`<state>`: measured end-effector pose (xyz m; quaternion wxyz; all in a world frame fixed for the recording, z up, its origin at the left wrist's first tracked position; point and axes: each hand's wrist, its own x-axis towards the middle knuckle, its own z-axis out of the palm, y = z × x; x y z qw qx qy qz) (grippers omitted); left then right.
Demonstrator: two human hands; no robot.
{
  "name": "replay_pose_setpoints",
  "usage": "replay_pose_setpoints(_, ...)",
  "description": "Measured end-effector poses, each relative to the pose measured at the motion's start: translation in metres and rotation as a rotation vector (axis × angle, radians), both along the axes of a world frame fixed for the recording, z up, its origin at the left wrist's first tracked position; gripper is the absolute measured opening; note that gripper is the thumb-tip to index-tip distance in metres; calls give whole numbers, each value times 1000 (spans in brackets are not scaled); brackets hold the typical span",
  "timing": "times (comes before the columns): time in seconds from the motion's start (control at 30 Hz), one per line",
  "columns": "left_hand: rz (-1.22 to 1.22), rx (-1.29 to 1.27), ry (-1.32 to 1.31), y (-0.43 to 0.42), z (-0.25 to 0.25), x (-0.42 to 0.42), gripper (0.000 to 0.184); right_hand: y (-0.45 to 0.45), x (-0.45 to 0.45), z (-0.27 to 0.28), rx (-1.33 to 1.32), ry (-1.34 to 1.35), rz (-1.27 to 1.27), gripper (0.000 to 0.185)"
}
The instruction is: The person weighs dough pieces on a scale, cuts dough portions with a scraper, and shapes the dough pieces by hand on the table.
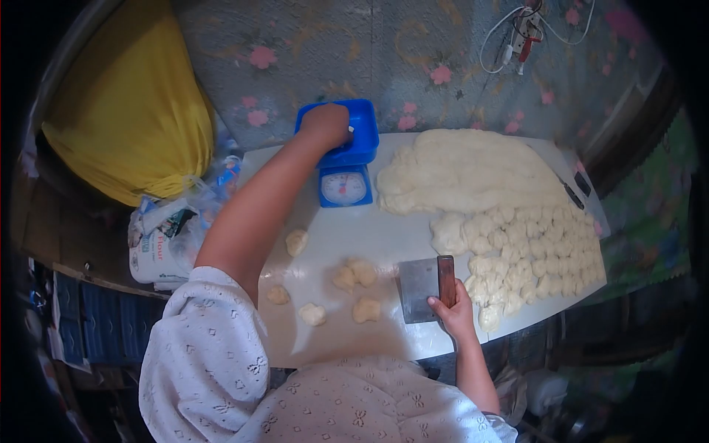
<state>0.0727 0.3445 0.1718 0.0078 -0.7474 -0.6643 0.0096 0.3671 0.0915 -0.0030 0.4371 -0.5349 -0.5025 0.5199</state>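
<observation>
My left hand [326, 124] reaches into the blue tray [362, 151] on top of a kitchen scale [343, 187]. Its fingers look curled, and a small whitish bit shows at their edge; what they hold is hidden. My right hand [456, 313] is closed round the wooden handle of a dough scraper [419, 292], its metal blade over the table. Several small dough pieces [312, 314] lie left of the blade. Right of the scale spreads a large slab of dough [473, 170], with rows of portioned dough balls [543, 251] in front of it.
A dark-handled knife [573, 196] lies along the slab's right edge. Left of the white table [332, 251] are a flour bag [156, 255], plastic bags and a yellow cloth cover [133, 103]. A power strip with cables [526, 33] hangs on the wall behind.
</observation>
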Motion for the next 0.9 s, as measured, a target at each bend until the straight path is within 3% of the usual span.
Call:
replay_pose_setpoints(0.23,-21,119,-240,6,-10,-25,22,-1,-1,4,15,48,4,47)
replay_pose_setpoints(0.3,-142,135,-522,4,-14,-40,23,0,0,-4,28,73,6,47)
replay_pose_setpoints(0.33,-140,138,-519,-1,-12,-44,23,0,0,-5,37,96,7,47)
replay_pose_setpoints(0.4,-112,215,-869,-15,-13,-50,22,0,0,-3,41,81,7,48)
replay_pose_setpoints(0.43,-110,221,-868,-22,-7,-51,22,0,-1,-2,42,63,4,48)
replay_pose_setpoints(0.5,78,63,-1247,-38,7,-54,21,1,-1,-2,57,39,5,48)
replay_pose_setpoints(0.53,81,70,-1248,-45,6,-57,21,1,-1,-2,66,15,3,49)
replay_pose_setpoints(0.6,37,215,-1616,-64,3,-67,22,1,1,-1,83,-47,12,48)
replay_pose_setpoints(0.67,182,456,-1460,-97,1,-72,21,0,3,-1,102,-107,15,48)
replay_pose_setpoints(0.73,76,784,-953,-124,-33,-105,21,0,2,1,58,-130,-2,47)
replay_pose_setpoints(0.8,52,875,-662,-169,-60,-110,16,2,0,3,93,-108,-8,47)
replay_pose_setpoints(0.83,47,876,-571,-188,-89,-114,14,0,-1,3,76,-101,-12,46)
replay_pose_setpoints(0.9,77,603,-592,-219,-154,-130,18,1,-3,6,59,-56,-3,46)
